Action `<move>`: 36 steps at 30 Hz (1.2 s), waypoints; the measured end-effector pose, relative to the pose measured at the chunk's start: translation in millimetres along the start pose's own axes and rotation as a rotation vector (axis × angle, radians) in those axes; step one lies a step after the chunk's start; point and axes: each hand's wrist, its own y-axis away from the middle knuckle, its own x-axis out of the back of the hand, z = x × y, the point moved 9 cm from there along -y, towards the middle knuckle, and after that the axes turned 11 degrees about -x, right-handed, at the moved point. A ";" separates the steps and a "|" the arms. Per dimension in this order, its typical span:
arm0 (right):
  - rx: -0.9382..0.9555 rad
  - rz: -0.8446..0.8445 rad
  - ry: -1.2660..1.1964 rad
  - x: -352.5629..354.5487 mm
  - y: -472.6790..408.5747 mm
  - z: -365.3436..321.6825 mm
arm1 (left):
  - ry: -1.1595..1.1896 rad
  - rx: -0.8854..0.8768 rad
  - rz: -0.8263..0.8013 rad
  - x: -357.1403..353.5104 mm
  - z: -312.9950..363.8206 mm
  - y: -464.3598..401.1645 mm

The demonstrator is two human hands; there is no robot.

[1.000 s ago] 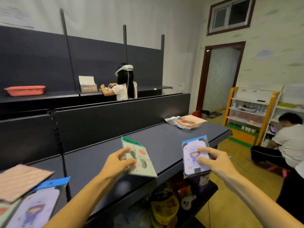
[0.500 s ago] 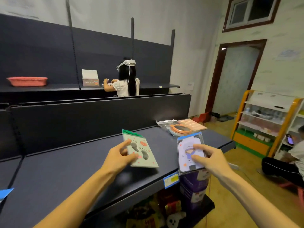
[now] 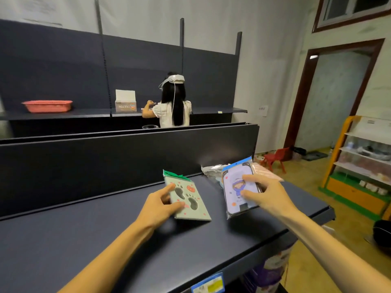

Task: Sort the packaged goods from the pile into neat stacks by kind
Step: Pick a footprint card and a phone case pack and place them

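Both packets have travelled forward and to the right along the dark shelf (image 3: 243, 235) since a second ago, drawing close to the goods at its far right end, and the view has swung that way too. In the left hand (image 3: 157, 205) is the green packet (image 3: 186, 196) printed with paw marks, thumb on its face and fingers curled under, held tilted just above the shelf; it looks about ready to be laid flat there. In the right hand (image 3: 266, 192) is the blue-topped packet (image 3: 238, 187) with a cartoon figure, pinched between thumb and fingers over the shelf, just in front of the clear wrapped packets (image 3: 211, 171) and the pink packet (image 3: 267, 171) lying at the shelf's end. Carrying one kind in each hand keeps the two apart, probably so each can start or join its own stack. Beyond the shelf's back panel another person (image 3: 173, 102) works at a farther shelf, with a red basket (image 3: 47, 105) and a small box (image 3: 125, 101) on it.
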 end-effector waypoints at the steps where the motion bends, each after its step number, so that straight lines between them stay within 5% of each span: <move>1: 0.016 -0.014 -0.001 0.9 -10.3 -1.3 | -0.017 0.006 -0.002 -4.9 -0.9 -5.4; 13: 0.080 -0.239 -0.081 6.9 -113.3 26.3 | -0.506 0.080 0.051 -49.2 -13.9 -46.9; 23: 0.122 -0.345 -0.118 -3.5 -117.6 23.4 | -1.001 0.053 0.081 -45.4 0.0 -45.3; 36: 0.092 -0.541 -0.147 -120.7 -74.5 -31.1 | -1.257 -0.016 0.024 37.1 20.4 3.4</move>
